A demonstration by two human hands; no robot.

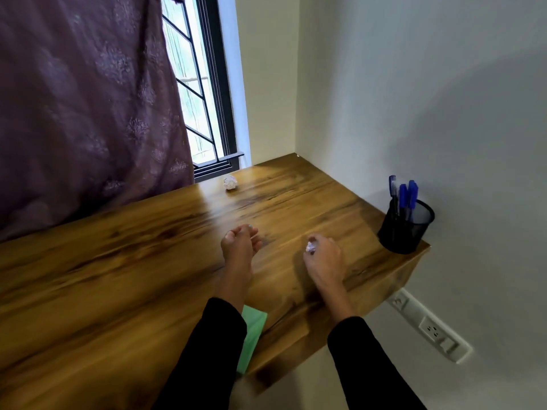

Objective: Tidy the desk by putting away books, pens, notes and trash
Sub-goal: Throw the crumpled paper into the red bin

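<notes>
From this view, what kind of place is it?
Probably a study corner in a home: a wooden desk fixed to the wall, a mesh pen holder and a curtained window.
</notes>
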